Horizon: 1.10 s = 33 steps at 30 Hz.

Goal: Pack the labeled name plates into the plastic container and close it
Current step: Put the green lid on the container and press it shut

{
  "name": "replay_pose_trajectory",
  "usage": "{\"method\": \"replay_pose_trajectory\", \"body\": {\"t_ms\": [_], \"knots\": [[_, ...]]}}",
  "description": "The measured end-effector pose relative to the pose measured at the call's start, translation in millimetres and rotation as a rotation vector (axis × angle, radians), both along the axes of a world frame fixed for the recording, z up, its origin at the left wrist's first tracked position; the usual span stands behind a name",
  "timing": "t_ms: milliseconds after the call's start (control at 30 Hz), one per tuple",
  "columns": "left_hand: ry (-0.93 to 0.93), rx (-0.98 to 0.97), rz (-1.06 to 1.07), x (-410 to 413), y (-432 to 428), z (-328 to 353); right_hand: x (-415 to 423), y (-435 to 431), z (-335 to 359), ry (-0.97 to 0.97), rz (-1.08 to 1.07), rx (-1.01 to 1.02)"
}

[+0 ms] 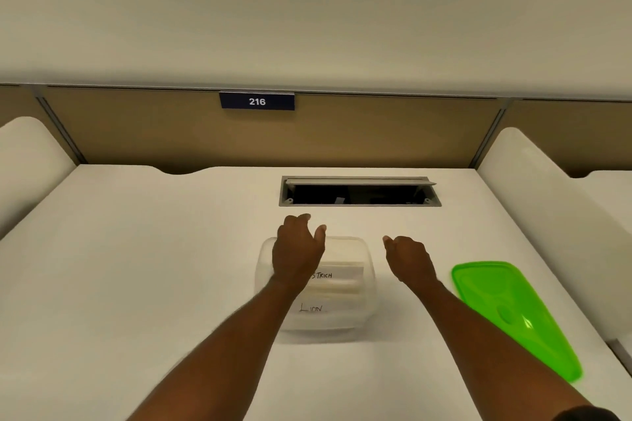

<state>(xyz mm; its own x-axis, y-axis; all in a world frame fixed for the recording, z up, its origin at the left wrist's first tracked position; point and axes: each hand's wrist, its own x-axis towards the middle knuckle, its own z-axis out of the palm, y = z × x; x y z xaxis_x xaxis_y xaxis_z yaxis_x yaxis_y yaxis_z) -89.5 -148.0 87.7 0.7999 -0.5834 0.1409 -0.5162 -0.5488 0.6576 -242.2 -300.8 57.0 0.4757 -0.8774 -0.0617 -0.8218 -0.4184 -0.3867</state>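
Observation:
A clear plastic container (pixel 349 318) stands on the white desk (pixel 136 267) in front of me. Inside lie white name plates; one (pixel 338 274) reads "...STRICH", another (pixel 328 308) reads "LION". The container has no lid on it. Its green translucent lid (pixel 513 314) lies flat on the desk to the right. My left hand (pixel 297 249) hovers over the container's far left part, fingers loosely spread, holding nothing. My right hand (pixel 408 260) is just right of the container, fingers loosely curled, with nothing in it.
An open cable hatch (pixel 359 193) is set into the desk beyond the hands. A tan partition with a blue "216" sign (pixel 257 101) runs along the back. White side panels (pixel 547 202) flank the desk left and right.

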Motion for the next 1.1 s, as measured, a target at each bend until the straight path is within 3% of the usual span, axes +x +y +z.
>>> {"method": "replay_pose_trajectory", "body": {"t_ms": [167,367,600,833,1100], "knots": [[0.015,-0.069,-0.239,-70.1,-66.9,6.5,-56.2,-38.0,-7.7,0.044,-0.138,0.022],[0.133,0.091,-0.411,-143.6,-130.0,-10.9,-146.2,-76.9,-21.9,0.082,-0.310,0.051],[0.292,0.303,-0.390,-198.0,-174.9,-58.0,-226.4,-119.5,-35.8,0.099,-0.447,0.113],[0.513,0.410,-0.311,-219.8,-198.5,-84.9,-251.3,-145.5,-50.3,0.126,-0.478,0.193],[0.631,0.371,-0.243,-218.1,-208.8,-88.0,-250.1,-161.1,-48.8,0.109,-0.520,0.247]]}}
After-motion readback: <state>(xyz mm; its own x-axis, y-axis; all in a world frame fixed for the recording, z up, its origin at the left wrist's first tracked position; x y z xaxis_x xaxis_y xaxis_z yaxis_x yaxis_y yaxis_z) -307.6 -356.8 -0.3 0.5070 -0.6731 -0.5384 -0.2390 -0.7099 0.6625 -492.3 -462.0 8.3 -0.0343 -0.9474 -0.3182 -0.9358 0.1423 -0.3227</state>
